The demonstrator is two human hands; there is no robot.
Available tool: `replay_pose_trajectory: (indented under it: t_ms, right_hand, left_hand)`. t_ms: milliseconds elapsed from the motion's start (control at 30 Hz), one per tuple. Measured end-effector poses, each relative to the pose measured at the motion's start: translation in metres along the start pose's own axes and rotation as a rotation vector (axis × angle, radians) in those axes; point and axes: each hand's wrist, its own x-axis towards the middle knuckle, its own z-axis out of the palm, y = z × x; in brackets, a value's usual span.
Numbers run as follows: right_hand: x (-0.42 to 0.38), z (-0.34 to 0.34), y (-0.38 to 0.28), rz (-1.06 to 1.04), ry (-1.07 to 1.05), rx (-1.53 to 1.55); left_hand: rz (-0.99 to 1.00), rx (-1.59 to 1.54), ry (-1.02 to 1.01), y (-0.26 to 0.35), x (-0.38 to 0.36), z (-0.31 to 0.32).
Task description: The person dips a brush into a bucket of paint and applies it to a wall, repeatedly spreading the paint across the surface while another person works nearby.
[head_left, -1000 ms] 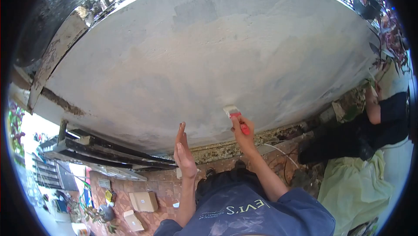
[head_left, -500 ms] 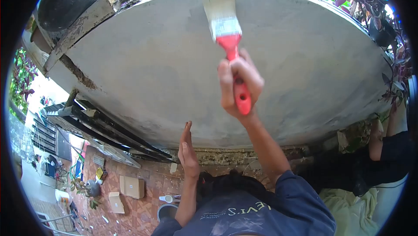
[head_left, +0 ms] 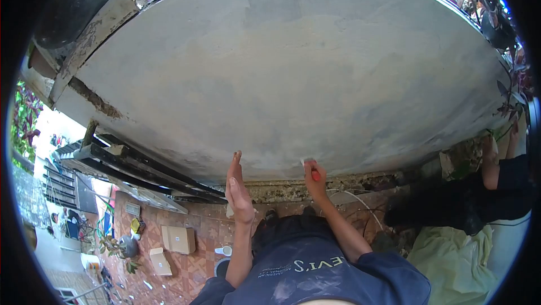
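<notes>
Low down by the base of the grey wall, my right hand is wrapped around a paintbrush. Its red handle shows at my fingers, while a small pale part of its head points up at the wall and the rest is hidden. My left hand is raised on the left with its fingers straight and close together, holding nothing. Damp-looking darker patches mark the wall's surface.
A black metal gate leans left of the wall. Cardboard boxes, a white cup and a bucket stand on the tiled floor. Another person's arm is at right, near a pale cloth. Plants hang upper right.
My right hand has brought the brush from the wall's top edge down to near its base. My left hand stays raised, nearly in place. The view has shifted slightly.
</notes>
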Motion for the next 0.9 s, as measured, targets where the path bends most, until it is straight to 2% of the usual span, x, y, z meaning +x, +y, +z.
replay_pose_trajectory:
  t_ms: [67, 133, 200, 300, 333, 367, 433, 467, 500, 567, 633, 733, 800, 833, 900]
  right_hand:
    - [0.020, 0.006, -0.052, 0.022, 0.056, 0.216]
    - [0.047, 0.007, -0.135, 0.027, 0.158, 0.266]
    - [0.060, -0.004, -0.188, -0.228, 0.096, 0.471]
    - [0.061, -0.016, -0.266, -0.517, 0.185, 0.457]
    - [0.064, -0.020, -0.282, -0.664, 0.179, 0.510]
    - [0.063, -0.023, -0.293, -0.665, 0.187, 0.506]
    - [0.061, -0.030, -0.305, -1.013, 0.100, 0.481]
    - [0.059, -0.030, -0.300, -1.044, 0.072, 0.525]
    - [0.060, -0.028, -0.288, -1.043, 0.072, 0.520]
    - [0.062, -0.019, -0.243, -0.836, 0.064, 0.432]
    - [0.064, -0.014, -0.178, -0.744, 0.107, 0.159]
    - [0.034, -0.005, -0.102, -0.640, 0.126, 0.021]
    - [0.005, -0.009, -0.061, -0.325, 0.097, -0.063]
    - [-0.005, -0.013, -0.030, -0.322, 0.093, -0.057]
    - [-0.022, -0.023, 0.028, 0.020, 0.055, 0.047]
  left_hand:
    - [-0.026, -0.012, -0.025, 0.000, 0.004, -0.002]
    - [-0.045, -0.027, -0.056, -0.001, 0.010, -0.004]
    - [-0.054, -0.037, -0.087, -0.002, 0.013, -0.004]
    - [-0.083, -0.058, -0.116, -0.005, 0.022, 0.000]
    - [-0.086, -0.065, -0.125, -0.006, 0.023, 0.001]
    - [-0.088, -0.068, -0.133, -0.005, 0.025, 0.002]
    - [-0.108, -0.029, -0.152, -0.003, 0.026, 0.007]
    - [-0.113, -0.032, -0.151, -0.004, 0.026, 0.007]
    - [-0.111, -0.028, -0.153, -0.007, 0.027, 0.007]
    - [-0.119, -0.026, -0.162, -0.012, 0.027, 0.004]
    - [-0.128, -0.008, -0.151, -0.017, 0.026, 0.001]
    - [-0.139, 0.019, -0.142, -0.019, 0.023, -0.003]
    - [-0.149, 0.026, -0.128, -0.020, 0.020, -0.003]
    - [-0.147, 0.022, -0.116, -0.021, 0.020, -0.001]
    - [-0.153, 0.031, -0.100, -0.020, 0.018, 0.003]
